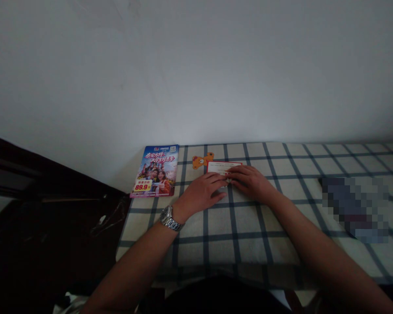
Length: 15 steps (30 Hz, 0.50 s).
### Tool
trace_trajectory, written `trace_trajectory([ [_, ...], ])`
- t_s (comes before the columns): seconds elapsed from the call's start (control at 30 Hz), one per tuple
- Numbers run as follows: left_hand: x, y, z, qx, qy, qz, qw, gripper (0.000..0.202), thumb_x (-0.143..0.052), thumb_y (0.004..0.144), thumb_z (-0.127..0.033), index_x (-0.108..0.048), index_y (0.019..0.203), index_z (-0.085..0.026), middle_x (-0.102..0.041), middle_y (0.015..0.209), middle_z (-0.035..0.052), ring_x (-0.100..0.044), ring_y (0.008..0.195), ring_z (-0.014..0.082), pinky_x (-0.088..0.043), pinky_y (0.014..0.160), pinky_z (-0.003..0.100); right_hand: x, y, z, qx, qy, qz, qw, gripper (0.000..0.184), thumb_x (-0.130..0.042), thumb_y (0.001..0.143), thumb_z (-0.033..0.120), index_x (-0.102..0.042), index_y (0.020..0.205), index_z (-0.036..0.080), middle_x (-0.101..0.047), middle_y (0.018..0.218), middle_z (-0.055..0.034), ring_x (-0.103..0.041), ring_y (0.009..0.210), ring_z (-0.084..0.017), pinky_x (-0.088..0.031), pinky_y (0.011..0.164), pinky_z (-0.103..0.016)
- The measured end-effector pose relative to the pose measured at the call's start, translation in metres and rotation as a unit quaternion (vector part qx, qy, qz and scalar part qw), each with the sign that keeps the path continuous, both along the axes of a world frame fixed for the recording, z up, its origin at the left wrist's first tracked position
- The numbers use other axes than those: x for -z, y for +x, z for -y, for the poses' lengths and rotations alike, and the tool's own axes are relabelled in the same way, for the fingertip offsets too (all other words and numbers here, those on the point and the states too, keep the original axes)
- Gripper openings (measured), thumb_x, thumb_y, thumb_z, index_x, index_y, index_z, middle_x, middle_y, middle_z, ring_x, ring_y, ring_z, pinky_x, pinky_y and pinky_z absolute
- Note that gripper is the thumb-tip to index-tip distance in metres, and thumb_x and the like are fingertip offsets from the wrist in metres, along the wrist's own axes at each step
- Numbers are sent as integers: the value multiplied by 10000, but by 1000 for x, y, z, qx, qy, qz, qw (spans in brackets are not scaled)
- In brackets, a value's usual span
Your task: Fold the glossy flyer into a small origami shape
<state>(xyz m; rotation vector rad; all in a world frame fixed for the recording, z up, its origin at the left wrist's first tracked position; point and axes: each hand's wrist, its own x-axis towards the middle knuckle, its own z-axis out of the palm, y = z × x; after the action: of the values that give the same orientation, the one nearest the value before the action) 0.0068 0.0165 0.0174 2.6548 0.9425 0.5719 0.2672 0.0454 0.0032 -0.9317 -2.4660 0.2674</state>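
A small white sheet of paper with a red border and printed lines (221, 166) lies on the checked cloth, its lower part covered by my hands. My left hand (201, 192), with a metal watch (171, 219) on the wrist, reaches in from the left, fingertips closed on the paper's lower edge. From the right, my right hand (250, 182) has its fingers bent over the same edge, meeting the left fingertips. What lies under the fingers is hidden. Just left of the paper is a brown cartoon bear figure (201, 161).
A stack of colourful flyers (155, 174) rests at the left end of the blue-and-white checked surface (216, 244). A dark blurred-out item (350, 209) lies to the right. The wall (196, 74) rises behind, and dark furniture (46, 174) stands at the left.
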Motion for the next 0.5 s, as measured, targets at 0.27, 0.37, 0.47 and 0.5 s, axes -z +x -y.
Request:
trace_trajectory([
  [0.27, 1, 1, 1, -4, -3, 2, 1000, 343, -609, 1044, -357, -629, 1363, -234, -631, 1426, 68, -541, 1362, 244, -475, 1173, 462, -2, 2, 1, -26, -15, -2, 1000, 328, -607, 1011, 268, -692, 1328, 274, -720, 1342, -91, -651, 1275, -293, -512, 1106, -550],
  [0.37, 2, 1, 1, -5, 2, 4, 1000, 319, -607, 1043, -356, -645, 1338, -239, -632, 1418, 70, -549, 1354, 248, -483, 1166, 474, -4, 4, 1, -32, -27, -3, 999, 375, -641, 984, 270, -675, 1357, 295, -714, 1354, -88, -650, 1286, -298, -509, 1109, -562],
  [0.47, 2, 0, 2, -10, 3, -1, 1000, 315, -590, 1051, -364, -649, 1334, -240, -610, 1446, 74, -560, 1344, 258, -495, 1153, 483, -5, 4, 1, -38, -31, -3, 999, 397, -640, 986, 273, -663, 1380, 305, -709, 1362, -84, -648, 1293, -294, -507, 1117, -558],
  [0.5, 2, 0, 2, -11, 3, -3, 1000, 317, -587, 1052, -367, -649, 1336, -241, -605, 1454, 73, -563, 1340, 260, -499, 1149, 484, -5, 4, 1, -38, -30, -4, 999, 399, -637, 988, 272, -660, 1385, 305, -706, 1367, -85, -645, 1297, -294, -507, 1118, -558],
])
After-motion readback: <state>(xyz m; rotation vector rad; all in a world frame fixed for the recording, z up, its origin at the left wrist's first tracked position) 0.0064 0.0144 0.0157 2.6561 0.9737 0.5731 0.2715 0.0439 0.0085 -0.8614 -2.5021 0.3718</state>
